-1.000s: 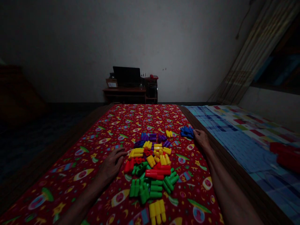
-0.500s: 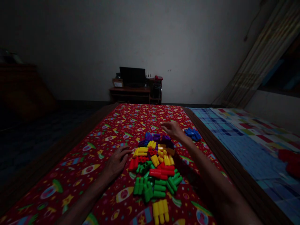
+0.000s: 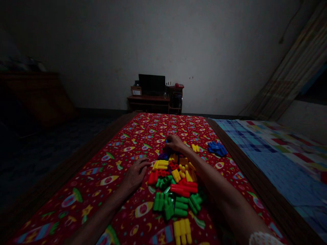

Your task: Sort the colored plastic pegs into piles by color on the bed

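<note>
My right hand (image 3: 174, 143) is at the far end of the block pile, fingers closed on a blue toy block (image 3: 166, 141) that is mostly hidden by them. My left hand (image 3: 137, 172) rests on the red cloth, fingers stretched out, beside a yellow block (image 3: 160, 164) at the pile's left edge. The pile holds purple blocks (image 3: 162, 156), red blocks (image 3: 184, 188) and green blocks (image 3: 168, 206), with more yellow ones between. A separate yellow block (image 3: 195, 148) lies right of my right hand, near a cluster of blue blocks (image 3: 217, 148).
The red patterned cloth (image 3: 109, 180) covers a long bed-like surface with a brown edge (image 3: 102, 134). Nearest me lies another yellow block (image 3: 182, 231). A blue checked sheet (image 3: 245, 149) is on the right. Against the wall stands a desk (image 3: 148, 98) with a monitor (image 3: 152, 84).
My right hand has moved left to the far side of the pile and closed on a blue block. A yellow block now shows where that hand was. My left hand stays beside the pile.
</note>
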### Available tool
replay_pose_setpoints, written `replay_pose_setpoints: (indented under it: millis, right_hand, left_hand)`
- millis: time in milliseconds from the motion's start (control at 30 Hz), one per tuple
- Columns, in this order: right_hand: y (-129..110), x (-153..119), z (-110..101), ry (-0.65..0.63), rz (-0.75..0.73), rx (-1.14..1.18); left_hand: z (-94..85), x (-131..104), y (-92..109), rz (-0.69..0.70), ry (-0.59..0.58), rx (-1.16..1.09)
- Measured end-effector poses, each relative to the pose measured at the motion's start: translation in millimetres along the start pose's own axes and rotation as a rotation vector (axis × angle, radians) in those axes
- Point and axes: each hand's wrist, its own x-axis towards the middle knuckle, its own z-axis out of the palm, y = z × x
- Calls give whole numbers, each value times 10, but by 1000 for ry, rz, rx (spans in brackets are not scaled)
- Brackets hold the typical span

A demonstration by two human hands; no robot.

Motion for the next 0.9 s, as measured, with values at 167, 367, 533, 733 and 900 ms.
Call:
replay_pose_setpoints:
  millis: [167,367,533,733,900]
  right_hand:
    - [366,-305,-226,349,21,599]
    - [522,-662,-383,360,84,795]
    - [432,-714,-333,354,101,801]
    - [670,-833,-639,604,91,371]
    - [1138,-1138,-1032,682,253,134]
  left_hand:
    - [32,3,-47,5,24,-9]
    - [18,26,-74,21,-2,13]
    - [-7,28,-68,28,-21,47]
    - [-22,19,-61,42,-21,55]
    - [0,20,-81,41,-14,60]
